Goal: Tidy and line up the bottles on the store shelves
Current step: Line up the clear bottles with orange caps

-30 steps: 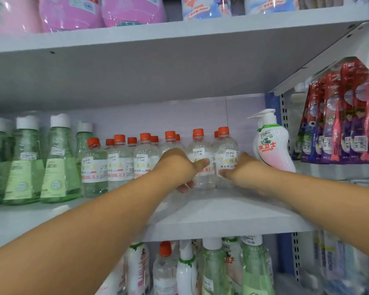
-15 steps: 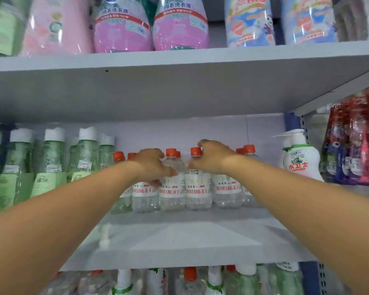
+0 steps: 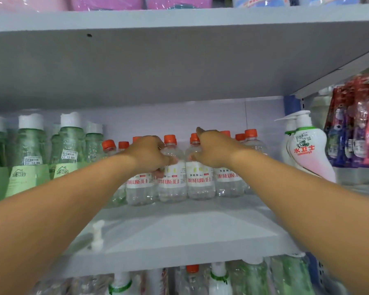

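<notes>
Several clear bottles with orange caps and white-and-red labels [image 3: 172,182] stand in rows at the back of the grey middle shelf [image 3: 179,237]. My left hand [image 3: 149,154] curls round the shoulder of a front-row bottle, fingers wrapped on its label. My right hand [image 3: 211,150] grips the neck and shoulder of the neighbouring bottle [image 3: 199,182], its thumb raised beside the cap. Both bottles stand upright, side by side.
Green bottles with white caps [image 3: 66,150] fill the shelf's left. A white pump bottle [image 3: 309,152] stands at the right, beside hanging toothbrush packs [image 3: 358,128]. A small white pump top [image 3: 97,235] lies near the front edge. More bottles stand on the shelf below [image 3: 217,279].
Both hands rose from low on the bottles to their shoulders and necks. The clear bottles now stand closer together, labels facing forward. My view has moved nearer the shelf.
</notes>
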Motion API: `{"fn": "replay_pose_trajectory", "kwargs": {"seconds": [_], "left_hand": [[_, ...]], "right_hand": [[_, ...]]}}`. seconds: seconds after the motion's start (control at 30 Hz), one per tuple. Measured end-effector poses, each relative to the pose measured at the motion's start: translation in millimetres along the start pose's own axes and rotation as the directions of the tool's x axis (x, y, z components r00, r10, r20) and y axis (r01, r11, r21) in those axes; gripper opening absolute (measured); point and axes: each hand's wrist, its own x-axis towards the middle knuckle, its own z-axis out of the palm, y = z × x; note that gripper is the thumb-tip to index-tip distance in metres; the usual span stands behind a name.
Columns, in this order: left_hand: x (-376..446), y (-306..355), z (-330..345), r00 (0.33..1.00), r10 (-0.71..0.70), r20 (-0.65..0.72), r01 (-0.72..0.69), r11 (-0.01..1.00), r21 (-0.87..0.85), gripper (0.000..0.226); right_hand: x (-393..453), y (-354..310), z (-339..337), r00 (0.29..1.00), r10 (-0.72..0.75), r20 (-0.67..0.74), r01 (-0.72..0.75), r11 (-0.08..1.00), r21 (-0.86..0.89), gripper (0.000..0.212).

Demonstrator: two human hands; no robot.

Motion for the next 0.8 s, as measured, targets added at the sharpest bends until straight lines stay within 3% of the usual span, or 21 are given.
{"fn": "replay_pose_trajectory", "kwargs": {"seconds": [0.1,0.2,0.3,0.37,0.5,0.6,0.8], "left_hand": [[-6.4,0.0,-4.2,1.0,-0.014,-0.004,0.013,0.994,-0.107,0.072],[-19.6,-12.4,-30.6,0.978,-0.034,-0.206,-0.008,0.98,-0.2,0.044],[-35.2,-36.3,-58.6,0.924,-0.075,-0.375,0.072,0.997,-0.023,0.031],[-45.7,-49.4,-65.1,0.93,-0.1,-0.352,0.15,0.982,0.115,0.042],[-59.6,-61.2,-56.3,0.94,-0.243,-0.242,0.312,0.897,0.313,0.067],[-60.4,-67.6,-52.1,0.918,-0.269,-0.29,0.356,0.883,0.306,0.07],[-58.8,-79.6,-55.4,0.901,-0.254,-0.353,0.337,0.921,0.197,0.073]], "right_hand": [[-6.4,5.5,2.6,0.999,-0.033,-0.031,0.033,0.999,-0.029,0.085],[-19.7,15.1,-16.7,0.985,0.033,-0.172,-0.017,0.996,0.092,0.081],[-36.2,36.8,-37.5,0.94,0.192,-0.283,-0.143,0.972,0.185,0.072],[-47.9,54.0,-38.5,0.924,0.295,-0.242,-0.254,0.949,0.188,0.071],[-62.5,75.0,-19.0,0.889,0.457,-0.019,-0.448,0.879,0.16,0.078],[-62.1,90.5,-4.2,0.872,0.482,0.09,-0.49,0.857,0.157,0.074],[-55.8,94.7,-3.8,0.876,0.479,0.053,-0.481,0.871,0.101,0.072]]}}
